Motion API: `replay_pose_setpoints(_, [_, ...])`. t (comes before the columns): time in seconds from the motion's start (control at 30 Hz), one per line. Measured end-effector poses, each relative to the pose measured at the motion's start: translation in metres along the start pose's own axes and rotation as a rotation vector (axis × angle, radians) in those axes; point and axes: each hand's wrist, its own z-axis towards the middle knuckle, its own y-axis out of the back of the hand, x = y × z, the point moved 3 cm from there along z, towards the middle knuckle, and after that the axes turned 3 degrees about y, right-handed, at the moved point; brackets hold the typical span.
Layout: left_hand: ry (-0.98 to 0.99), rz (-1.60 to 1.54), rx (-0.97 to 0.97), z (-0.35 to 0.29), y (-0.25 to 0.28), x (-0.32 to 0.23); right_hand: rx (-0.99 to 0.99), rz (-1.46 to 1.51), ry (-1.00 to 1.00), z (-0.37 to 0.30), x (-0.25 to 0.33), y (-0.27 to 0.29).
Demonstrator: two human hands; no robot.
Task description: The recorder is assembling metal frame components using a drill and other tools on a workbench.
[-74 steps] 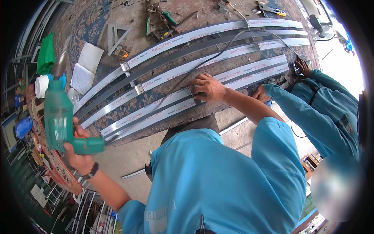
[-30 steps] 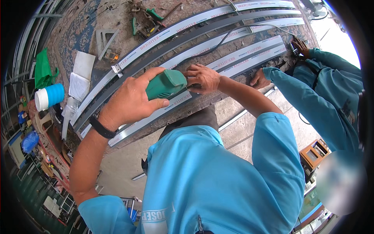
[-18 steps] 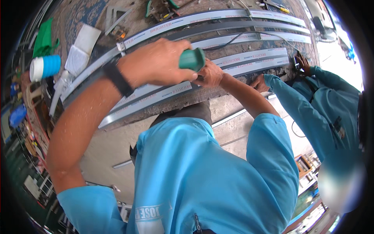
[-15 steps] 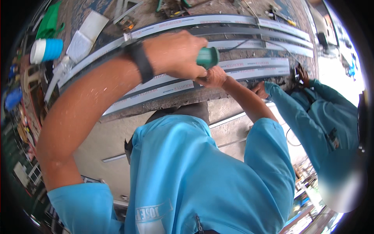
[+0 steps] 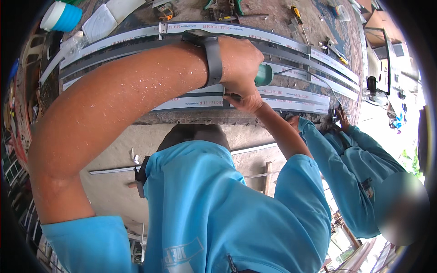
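Observation:
My left hand [image 5: 240, 61], with a dark watch on its wrist, is wrapped round a green corded power tool [image 5: 264, 75]. Only the tool's rounded rear end shows; its working end is hidden behind my hand. Just below, my right hand [image 5: 248, 101] has its fingers curled close to the tool, at the nearer edge of long aluminium strips [image 5: 291, 103] covered in white printed film. What those fingers grip is hidden. Pale specks cover my left forearm. The strips lie side by side on a worn workbench [image 5: 182, 117].
Beyond the strips lie a yellow-handled screwdriver [image 5: 297, 14], a tape measure [image 5: 165, 11] and green-handled pliers [image 5: 237, 7]. The tool's black cord [image 5: 325, 82] runs right across the strips. A co-worker in a blue sleeve [image 5: 330, 154] has both hands at the bench's right end. A blue-white jug [image 5: 61, 17] stands far left.
The whole view has shifted and tilted slightly. My left hand and the power tool have moved to the right. My right hand stays close beneath them, near the same strip edge.

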Motion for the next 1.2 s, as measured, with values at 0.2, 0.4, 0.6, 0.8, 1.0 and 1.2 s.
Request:
replay_pose_setpoints(0.2, [0.064, 0.009, 0.04, 0.006, -0.006, -0.007, 0.119, -0.076, -0.089, -0.02, -0.016, -0.012])
replay_pose_setpoints(0.4, [0.091, 0.008, 0.001, -0.008, -0.008, -0.011, 0.072, -0.028, -0.04, -0.003, -0.002, 0.0])
replay_pose_setpoints(0.6, [0.134, -0.058, -0.101, -0.017, -0.017, -0.008, 0.07, -0.027, -0.096, 0.005, 0.01, 0.009])
replay_pose_setpoints(0.8, [0.171, -0.104, -0.075, -0.023, -0.015, -0.012, 0.021, -0.044, -0.001, 0.009, 0.013, 0.01])
replay_pose_setpoints(1.0, [0.176, -0.09, -0.073, -0.023, -0.016, -0.015, 0.118, -0.046, -0.09, 0.001, 0.006, 0.008])
replay_pose_setpoints(1.2, [0.184, -0.161, -0.119, -0.032, -0.02, -0.01, 0.024, -0.101, -0.048, 0.002, 0.012, 0.01])
